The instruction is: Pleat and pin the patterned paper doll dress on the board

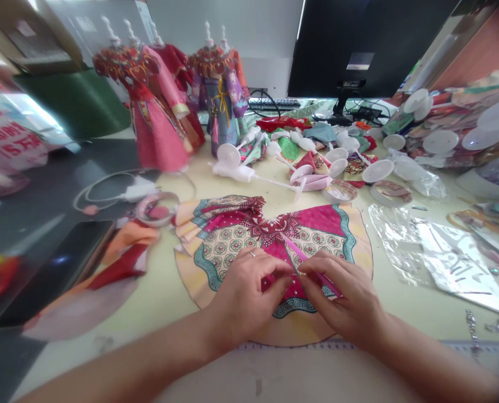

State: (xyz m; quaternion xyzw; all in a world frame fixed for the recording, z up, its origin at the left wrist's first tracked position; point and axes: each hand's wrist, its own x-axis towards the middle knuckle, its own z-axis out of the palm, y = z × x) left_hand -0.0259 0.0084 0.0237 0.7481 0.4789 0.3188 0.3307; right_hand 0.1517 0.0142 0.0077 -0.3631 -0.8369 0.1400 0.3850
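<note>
A round piece of patterned fabric (232, 246), with maroon, cream and teal bands and a pale peach rim, lies spread on the table, its left side folded in pleats. My right hand (344, 291) is closed around a slim pink pen-like stick (293, 246), whose thin end points away to the upper left over the fabric. Above the lower middle of the cloth, my left hand (249, 285), with a ring on one finger, pinches thumb and forefinger together. The fingertips of both hands nearly meet. Whatever small thing is between the left fingertips cannot be made out.
Dressed doll forms (159, 112) stand at the back left. White stands and cloth scraps pile up behind the fabric, before a monitor (358, 45). Left lie a phone (56, 274) and a tape roll (157, 208); right, clear plastic bags (396, 240) and a rhinestone strip (471, 327). A ruler (455, 346) runs along the front.
</note>
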